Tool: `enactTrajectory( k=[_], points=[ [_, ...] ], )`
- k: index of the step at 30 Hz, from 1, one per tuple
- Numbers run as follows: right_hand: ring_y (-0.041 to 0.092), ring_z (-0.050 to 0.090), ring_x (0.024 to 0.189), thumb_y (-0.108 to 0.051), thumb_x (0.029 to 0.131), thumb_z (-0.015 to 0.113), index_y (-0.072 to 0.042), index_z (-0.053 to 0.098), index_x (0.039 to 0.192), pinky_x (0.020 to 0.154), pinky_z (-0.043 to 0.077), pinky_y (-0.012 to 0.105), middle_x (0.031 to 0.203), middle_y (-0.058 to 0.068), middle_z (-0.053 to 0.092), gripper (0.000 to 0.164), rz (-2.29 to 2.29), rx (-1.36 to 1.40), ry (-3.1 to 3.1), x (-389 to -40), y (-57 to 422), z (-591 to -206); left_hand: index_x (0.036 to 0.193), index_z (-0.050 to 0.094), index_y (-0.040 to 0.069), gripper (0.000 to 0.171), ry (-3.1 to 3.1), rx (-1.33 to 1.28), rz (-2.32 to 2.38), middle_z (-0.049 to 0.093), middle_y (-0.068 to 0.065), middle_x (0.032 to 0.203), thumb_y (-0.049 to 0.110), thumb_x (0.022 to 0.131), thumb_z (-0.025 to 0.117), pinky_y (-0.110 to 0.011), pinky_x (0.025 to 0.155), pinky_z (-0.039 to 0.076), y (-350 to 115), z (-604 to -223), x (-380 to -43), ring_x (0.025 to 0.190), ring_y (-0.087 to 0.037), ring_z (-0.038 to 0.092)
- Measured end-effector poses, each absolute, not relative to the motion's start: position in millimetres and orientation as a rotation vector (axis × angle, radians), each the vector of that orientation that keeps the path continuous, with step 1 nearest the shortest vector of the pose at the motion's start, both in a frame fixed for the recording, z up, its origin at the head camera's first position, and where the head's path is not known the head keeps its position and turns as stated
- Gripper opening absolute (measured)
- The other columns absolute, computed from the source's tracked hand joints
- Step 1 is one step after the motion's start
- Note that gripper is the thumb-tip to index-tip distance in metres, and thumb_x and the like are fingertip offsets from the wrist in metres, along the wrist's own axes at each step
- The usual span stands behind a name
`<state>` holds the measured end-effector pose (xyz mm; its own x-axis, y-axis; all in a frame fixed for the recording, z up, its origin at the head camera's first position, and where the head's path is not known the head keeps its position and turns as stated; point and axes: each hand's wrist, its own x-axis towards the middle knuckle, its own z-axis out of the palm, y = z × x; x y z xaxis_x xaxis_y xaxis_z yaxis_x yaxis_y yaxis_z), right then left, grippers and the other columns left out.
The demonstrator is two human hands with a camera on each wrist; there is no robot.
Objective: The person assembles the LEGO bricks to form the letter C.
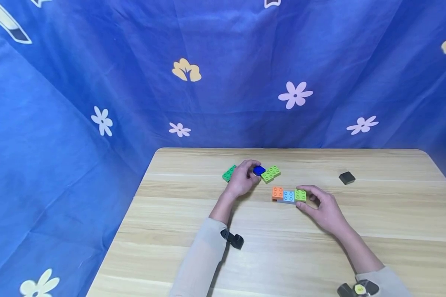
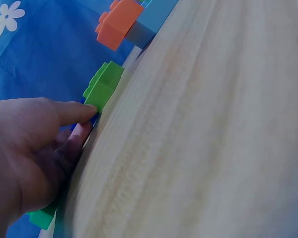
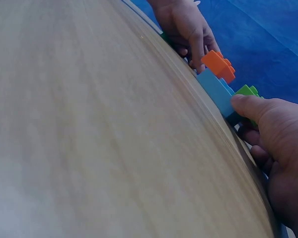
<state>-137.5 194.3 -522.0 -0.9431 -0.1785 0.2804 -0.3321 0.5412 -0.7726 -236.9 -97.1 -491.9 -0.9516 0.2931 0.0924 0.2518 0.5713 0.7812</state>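
My left hand pinches a dark blue brick between thumb and fingers, beside a lime green brick piece. A green brick lies just left of that hand, partly hidden by it. My right hand grips the right end of a joined row, thumb and finger at its lime green brick. The row also has a light blue brick below and an orange brick on its left end. In the left wrist view, fingers mostly cover the dark blue brick.
A black brick lies on the wooden table to the right, beyond my right hand. Behind the table's far edge hangs a blue cloth with flower prints, which also covers the left side.
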Motion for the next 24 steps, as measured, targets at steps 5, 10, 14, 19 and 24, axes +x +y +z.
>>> enactTrajectory(
  k=[5, 10, 14, 19, 24],
  points=[
    [0.018, 0.056, 0.083, -0.015, 0.087, 0.089, -0.017, 0.071, 0.133, 0.07, 0.05, 0.026, 0.095, -0.001, 0.067, 0.049, 1.348, 0.439, -2.614, -138, 195, -522, 0.13, 0.066, 0.006, 0.042, 2.65, 0.401, 1.484, 0.07, -0.01, 0.11, 0.006, 0.091, 0.083, -0.023, 0.066, 0.05, -99, -494, -236, 0.077, -0.012, 0.059],
    [0.018, 0.057, 0.083, -0.016, 0.087, 0.088, -0.017, 0.071, 0.133, 0.071, 0.05, 0.026, 0.095, -0.001, 0.067, 0.049, 1.337, 0.442, -2.614, -139, 196, -521, 0.128, 0.07, 0.009, 0.04, 2.578, 0.389, 1.601, 0.068, -0.006, 0.109, 0.016, 0.092, 0.085, -0.023, 0.07, 0.052, -104, -500, -236, 0.081, -0.011, 0.059],
    [0.018, 0.057, 0.084, -0.016, 0.088, 0.088, -0.016, 0.071, 0.132, 0.071, 0.05, 0.026, 0.096, -0.001, 0.067, 0.048, 1.316, 0.442, -2.616, -138, 197, -521, 0.128, 0.072, 0.011, 0.038, 2.509, 0.47, 1.71, 0.068, -0.007, 0.104, 0.018, 0.092, 0.085, -0.026, 0.075, 0.054, -108, -505, -232, 0.085, -0.014, 0.062],
    [0.018, 0.056, 0.084, -0.015, 0.088, 0.088, -0.016, 0.071, 0.132, 0.071, 0.049, 0.026, 0.094, -0.001, 0.066, 0.048, 1.317, 0.441, -2.615, -137, 196, -522, 0.128, 0.07, 0.01, 0.038, 2.367, 0.52, 1.854, 0.073, -0.012, 0.103, 0.016, 0.093, 0.084, -0.026, 0.074, 0.055, -105, -507, -221, 0.085, -0.019, 0.065],
    [0.018, 0.055, 0.083, -0.015, 0.088, 0.088, -0.016, 0.071, 0.132, 0.07, 0.049, 0.026, 0.093, -0.001, 0.065, 0.048, 1.333, 0.444, -2.613, -136, 195, -522, 0.133, 0.066, 0.005, 0.04, 2.122, 0.506, 2.041, 0.072, -0.018, 0.115, 0.003, 0.095, 0.078, -0.036, 0.076, 0.064, -96, -505, -207, 0.09, -0.031, 0.072]
  ],
)
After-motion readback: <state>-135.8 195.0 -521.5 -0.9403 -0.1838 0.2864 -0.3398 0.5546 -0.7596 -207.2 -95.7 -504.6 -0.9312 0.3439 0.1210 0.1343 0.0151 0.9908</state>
